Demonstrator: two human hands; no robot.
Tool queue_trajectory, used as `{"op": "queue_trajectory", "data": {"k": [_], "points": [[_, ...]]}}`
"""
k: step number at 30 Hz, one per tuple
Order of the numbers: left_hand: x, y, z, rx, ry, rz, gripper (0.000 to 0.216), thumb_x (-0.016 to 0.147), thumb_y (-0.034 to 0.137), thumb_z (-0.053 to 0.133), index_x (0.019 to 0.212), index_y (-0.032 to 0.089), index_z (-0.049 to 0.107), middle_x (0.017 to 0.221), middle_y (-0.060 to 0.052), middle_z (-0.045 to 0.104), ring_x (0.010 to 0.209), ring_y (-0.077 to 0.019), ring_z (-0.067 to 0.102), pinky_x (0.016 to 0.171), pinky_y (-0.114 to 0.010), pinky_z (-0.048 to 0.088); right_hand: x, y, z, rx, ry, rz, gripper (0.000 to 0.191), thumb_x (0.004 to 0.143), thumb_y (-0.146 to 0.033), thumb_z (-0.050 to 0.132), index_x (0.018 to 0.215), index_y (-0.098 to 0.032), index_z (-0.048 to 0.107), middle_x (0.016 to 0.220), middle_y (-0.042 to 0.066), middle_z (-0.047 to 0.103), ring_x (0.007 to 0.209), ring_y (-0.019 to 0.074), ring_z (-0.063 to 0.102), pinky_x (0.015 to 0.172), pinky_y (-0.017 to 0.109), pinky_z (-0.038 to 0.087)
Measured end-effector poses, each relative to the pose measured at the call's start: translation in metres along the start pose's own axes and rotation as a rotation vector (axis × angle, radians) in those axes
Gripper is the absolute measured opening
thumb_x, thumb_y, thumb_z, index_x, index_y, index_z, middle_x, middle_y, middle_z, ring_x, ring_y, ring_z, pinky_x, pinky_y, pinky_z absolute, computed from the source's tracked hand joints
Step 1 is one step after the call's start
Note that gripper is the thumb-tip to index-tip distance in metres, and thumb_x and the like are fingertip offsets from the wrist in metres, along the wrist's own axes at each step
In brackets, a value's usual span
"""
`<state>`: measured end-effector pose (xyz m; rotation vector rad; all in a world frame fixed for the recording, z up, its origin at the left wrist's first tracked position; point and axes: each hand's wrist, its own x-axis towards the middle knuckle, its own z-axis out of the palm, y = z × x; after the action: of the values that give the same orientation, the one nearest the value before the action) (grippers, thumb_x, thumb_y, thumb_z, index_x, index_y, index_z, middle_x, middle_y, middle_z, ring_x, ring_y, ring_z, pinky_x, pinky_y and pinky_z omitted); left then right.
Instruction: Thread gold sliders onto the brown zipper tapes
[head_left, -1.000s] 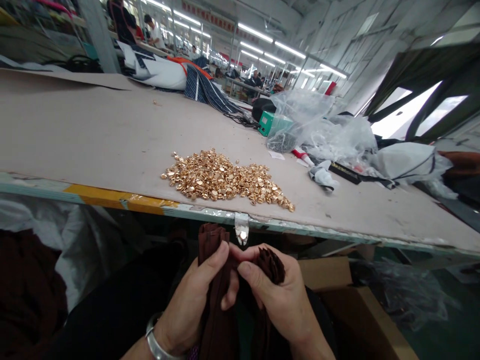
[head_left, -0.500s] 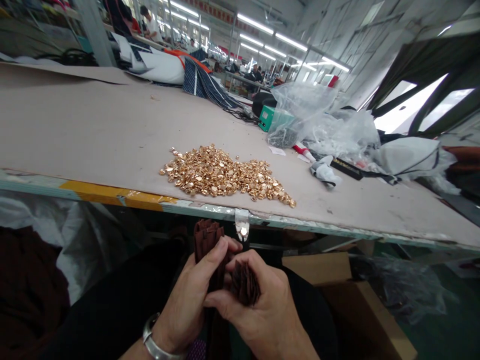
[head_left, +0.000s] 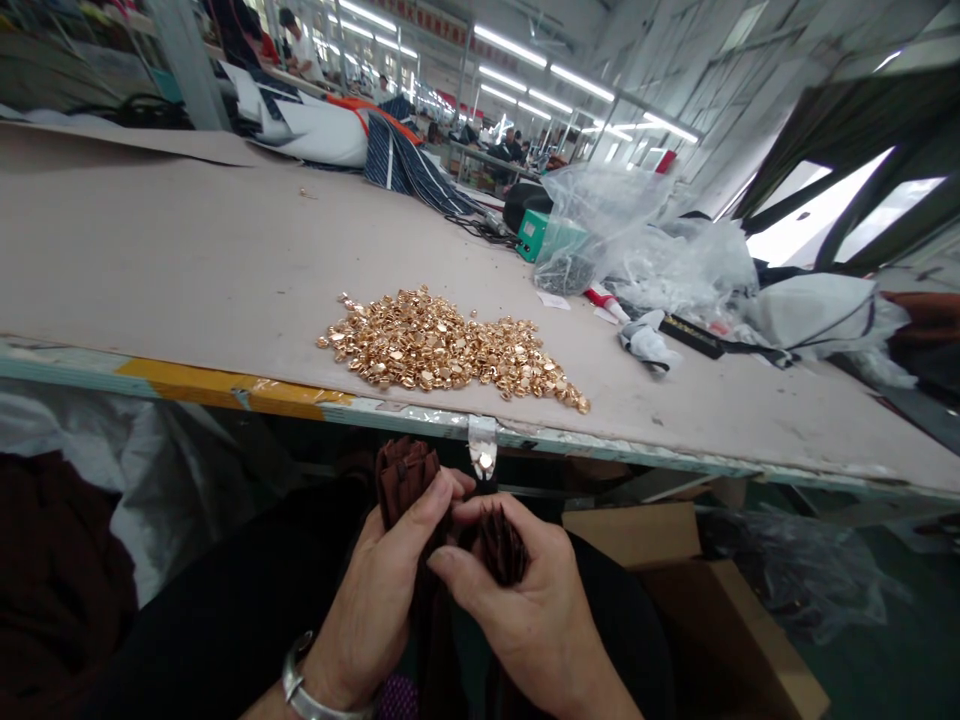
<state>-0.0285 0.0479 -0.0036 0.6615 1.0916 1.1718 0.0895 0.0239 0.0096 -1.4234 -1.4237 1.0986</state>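
Observation:
Below the table's front edge, my left hand (head_left: pixel 375 590) grips a bundle of brown fabric strips (head_left: pixel 401 472) that stands upright, thumb pressed across it. My right hand (head_left: pixel 517 610) is closed on a second bunch of brown strips (head_left: pixel 499 540), held just right of the first. The two hands touch at the fingertips. A silver bracelet (head_left: pixel 300 690) circles my left wrist. On the table above lies a heap of small gold metal pieces (head_left: pixel 442 350), untouched by either hand.
The beige table (head_left: pixel 150 260) has a taped front edge with a metal clip (head_left: pixel 482 455). Clear plastic bags (head_left: pixel 637 250), a green box (head_left: pixel 544 235) and striped cloth (head_left: pixel 412 165) lie at the back. A cardboard box (head_left: pixel 675 580) sits lower right. Other people work far behind.
Both hands with the strips have shifted slightly left and lower. The right hand's bunch has dropped from beside the left thumb to sit lower in its palm.

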Motion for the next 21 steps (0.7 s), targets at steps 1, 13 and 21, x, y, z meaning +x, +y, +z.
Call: {"op": "queue_trajectory", "data": {"k": [1, 13, 21], "points": [[-0.001, 0.0, 0.001, 0.003, 0.006, 0.005, 0.031, 0.074, 0.044, 0.067, 0.085, 0.016, 0.072, 0.093, -0.007, 0.07, 0.091, -0.0252, 0.062, 0.081, -0.033, 0.05, 0.0, 0.0, 0.001, -0.017, 0.004, -0.014, 0.015, 0.077, -0.027, 0.068, 0.087, -0.016, 0.064, 0.065, -0.004, 0.058, 0.054, 0.0086, 0.045, 0.052, 0.019, 0.039], [0.004, 0.006, -0.003, -0.113, -0.069, -0.199, 0.031, 0.07, 0.046, 0.071, 0.066, 0.017, 0.061, 0.041, 0.006, 0.045, 0.041, -0.0071, 0.04, 0.042, -0.018, 0.034, 0.006, 0.006, -0.011, 0.291, 0.011, 0.204, 0.023, 0.081, -0.036, 0.063, 0.073, -0.016, 0.056, 0.041, -0.01, 0.04, 0.033, 0.0041, 0.031, 0.033, 0.015, 0.024], [-0.006, 0.01, 0.004, 0.025, -0.121, -0.091, 0.029, 0.059, 0.034, 0.081, 0.078, 0.017, 0.067, 0.046, 0.007, 0.047, 0.042, -0.0053, 0.037, 0.042, -0.017, 0.028, 0.009, 0.012, -0.015, 0.318, 0.061, 0.183, 0.025, 0.079, -0.038, 0.066, 0.074, -0.016, 0.056, 0.041, -0.01, 0.042, 0.033, 0.0041, 0.033, 0.033, 0.015, 0.026]]}}
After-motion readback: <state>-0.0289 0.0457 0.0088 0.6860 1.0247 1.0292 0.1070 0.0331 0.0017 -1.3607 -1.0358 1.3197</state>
